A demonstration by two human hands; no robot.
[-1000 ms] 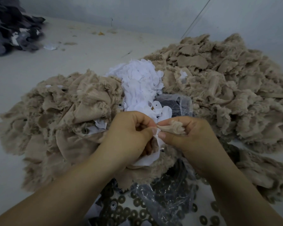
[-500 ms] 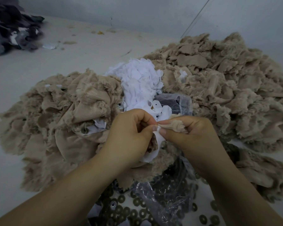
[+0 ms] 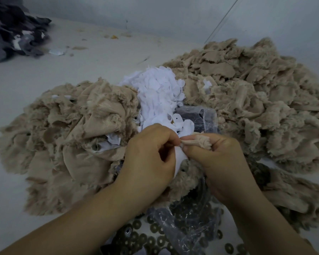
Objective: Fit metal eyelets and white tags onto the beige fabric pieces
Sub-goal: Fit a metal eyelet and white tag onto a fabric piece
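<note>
A pale grey work surface (image 3: 35,92) carries all items. The large heap of frayed beige fabric pieces (image 3: 256,100) occupies the 2 o'clock sector; a second beige heap (image 3: 66,137) lies at 9 o'clock. A dark grey cloth pile (image 3: 13,32) sits at 11 o'clock, well apart. Between the beige heaps, at 12 o'clock from the hands, lies the mound of white paper tags (image 3: 158,91), and just beside it a clear plastic bag (image 3: 203,118) with dark contents (not identifiable). At 6 o'clock, dull round metal eyelets (image 3: 155,227) lie scattered around a crumpled clear bag (image 3: 175,225). The right hand (image 3: 215,162) pinches a small folded beige fabric piece (image 3: 197,141), fingers curled. The left hand (image 3: 147,159), fingers curled, pinches a white tag (image 3: 180,159) against that piece; fingertips touch.
</note>
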